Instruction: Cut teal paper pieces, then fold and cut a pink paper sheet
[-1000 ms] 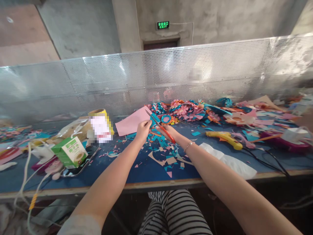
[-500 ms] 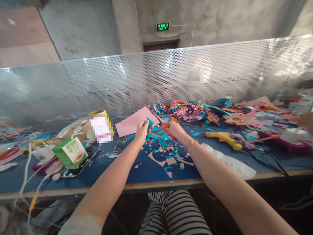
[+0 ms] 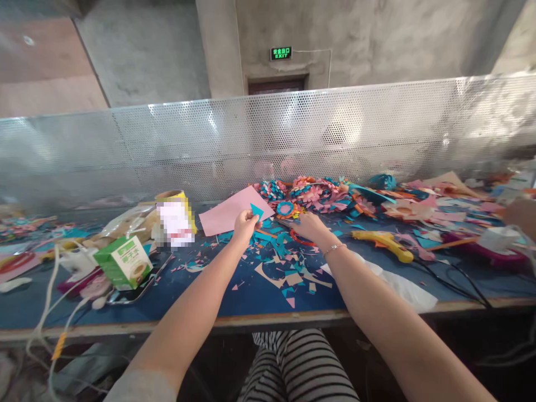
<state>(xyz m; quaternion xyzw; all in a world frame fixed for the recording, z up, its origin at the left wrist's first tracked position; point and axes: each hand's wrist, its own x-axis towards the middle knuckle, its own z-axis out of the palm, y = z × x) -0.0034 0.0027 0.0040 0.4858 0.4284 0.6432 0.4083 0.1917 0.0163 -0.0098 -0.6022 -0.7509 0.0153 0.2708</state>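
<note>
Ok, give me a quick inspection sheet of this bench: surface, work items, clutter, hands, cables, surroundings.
Surface: blue table strewn with paper scraps.
Work items: blue paper piece; red-handled scissors; pink sheet.
Clutter: green carton, yellow glue gun, white sheet.
Hands: left hand pinches the blue paper piece; right hand is at the scissors, grip unclear.
Cables: black cable from the glue gun toward the front edge; pale cable over the edge at left.
Surroundings: perforated metal screen behind, lit exit sign above it.

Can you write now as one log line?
left hand: pinching blue paper | right hand: at red-handled scissors, grip unclear | pink sheet: beyond left hand
</note>
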